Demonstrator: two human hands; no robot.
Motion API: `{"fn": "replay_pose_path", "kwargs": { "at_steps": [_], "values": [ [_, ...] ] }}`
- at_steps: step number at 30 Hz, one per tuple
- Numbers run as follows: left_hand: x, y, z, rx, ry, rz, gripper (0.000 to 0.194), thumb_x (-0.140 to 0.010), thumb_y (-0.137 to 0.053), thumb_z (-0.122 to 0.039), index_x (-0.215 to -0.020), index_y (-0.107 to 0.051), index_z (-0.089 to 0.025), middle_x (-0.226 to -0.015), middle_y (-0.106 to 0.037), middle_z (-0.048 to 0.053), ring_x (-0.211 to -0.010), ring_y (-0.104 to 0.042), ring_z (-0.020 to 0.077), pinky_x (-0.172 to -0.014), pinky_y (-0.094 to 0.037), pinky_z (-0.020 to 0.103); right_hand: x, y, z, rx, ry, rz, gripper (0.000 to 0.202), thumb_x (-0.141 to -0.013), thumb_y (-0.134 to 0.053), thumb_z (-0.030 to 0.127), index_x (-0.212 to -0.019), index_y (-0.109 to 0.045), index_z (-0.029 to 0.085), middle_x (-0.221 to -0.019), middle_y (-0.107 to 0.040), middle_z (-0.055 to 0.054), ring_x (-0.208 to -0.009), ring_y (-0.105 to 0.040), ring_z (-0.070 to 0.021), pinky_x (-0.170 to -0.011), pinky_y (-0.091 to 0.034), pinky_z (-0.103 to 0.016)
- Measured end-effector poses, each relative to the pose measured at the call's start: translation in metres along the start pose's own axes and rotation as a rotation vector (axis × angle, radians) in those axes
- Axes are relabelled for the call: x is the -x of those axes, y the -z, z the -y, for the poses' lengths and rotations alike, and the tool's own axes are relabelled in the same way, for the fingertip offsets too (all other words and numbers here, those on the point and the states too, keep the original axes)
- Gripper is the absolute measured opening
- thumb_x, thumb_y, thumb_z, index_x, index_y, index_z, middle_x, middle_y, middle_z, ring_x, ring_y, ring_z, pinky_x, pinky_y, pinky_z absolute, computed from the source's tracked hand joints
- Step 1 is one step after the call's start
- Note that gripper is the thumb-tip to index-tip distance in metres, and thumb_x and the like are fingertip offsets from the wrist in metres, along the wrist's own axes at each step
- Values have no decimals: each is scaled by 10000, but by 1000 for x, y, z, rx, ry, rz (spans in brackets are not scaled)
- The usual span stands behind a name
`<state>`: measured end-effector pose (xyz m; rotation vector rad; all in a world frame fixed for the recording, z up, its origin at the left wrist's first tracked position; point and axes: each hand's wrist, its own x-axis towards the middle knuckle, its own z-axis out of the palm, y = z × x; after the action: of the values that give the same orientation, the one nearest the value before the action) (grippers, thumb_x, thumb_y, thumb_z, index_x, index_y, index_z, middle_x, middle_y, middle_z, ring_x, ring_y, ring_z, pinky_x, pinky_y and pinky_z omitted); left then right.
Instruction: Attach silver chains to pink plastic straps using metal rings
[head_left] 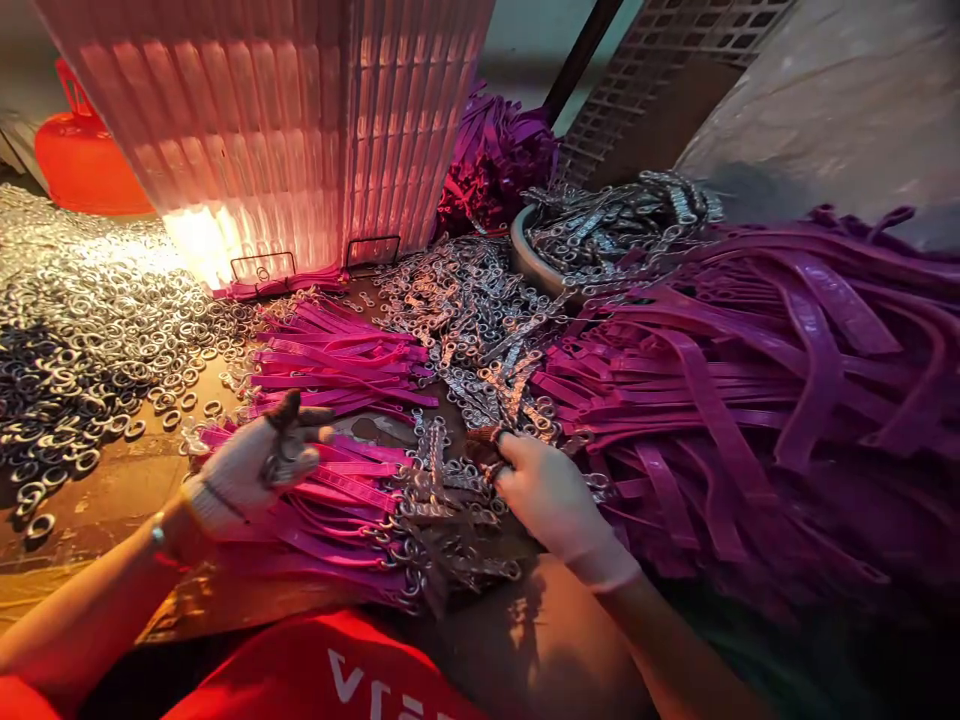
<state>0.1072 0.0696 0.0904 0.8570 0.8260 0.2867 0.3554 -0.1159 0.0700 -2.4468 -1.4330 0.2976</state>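
Note:
My left hand (pixel 262 462), in a white glove with dark fingertips, is above the pink straps at centre left. Its fingers curl around what looks like a metal ring (pixel 279 464). My right hand (pixel 551 500), gloved as well, is closed at the edge of a heap of short metal chains (pixel 487 350); what its fingers grip is hidden. Between the hands lie pink straps (pixel 337 490) in rows, with metal chain pieces (pixel 450 500) at their right ends. Another bundle of pink straps (pixel 337 355) lies just beyond.
Loose metal rings (pixel 97 340) are piled on the left. Purple straps (pixel 750 370) form a large heap on the right. A round tub (pixel 532 255) full of chains stands behind. Translucent corrugated panels (pixel 262 130) rise at the back, near a red container (pixel 86 160).

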Motion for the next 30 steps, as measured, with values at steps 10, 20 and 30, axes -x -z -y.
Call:
{"fn": "replay_pose_path", "kwargs": {
  "at_steps": [10,20,30],
  "values": [
    [-53,-37,45,330,328,521,640,-785,-609,-679,-1125,-602,-136,-910,-681,125,-553,-590,142,-306,-196,140,8,-29,31,152,109,331,314,-755,-508,45,-991,-694,136,-1142,-667,-141,-1025,-609,-230,-921,-435,-312],
    [-45,-42,62,-81,124,379,240,-740,-675,-261,-930,-643,-118,-622,-612,8,-375,-411,37,-330,-154,162,13,-28,9,-500,13,60,436,-779,-393,92,-1104,-665,195,-973,-718,-74,-884,-648,-211,-848,-529,-347],
    [-29,-44,64,-382,-313,158,365,-763,-595,-119,-1124,-603,-165,-787,-683,29,-600,-593,123,-543,-464,205,6,-21,58,-164,309,196,513,-690,-404,-24,-1120,-628,145,-1128,-659,-125,-1080,-592,-220,-980,-463,-345]
  ]
}}
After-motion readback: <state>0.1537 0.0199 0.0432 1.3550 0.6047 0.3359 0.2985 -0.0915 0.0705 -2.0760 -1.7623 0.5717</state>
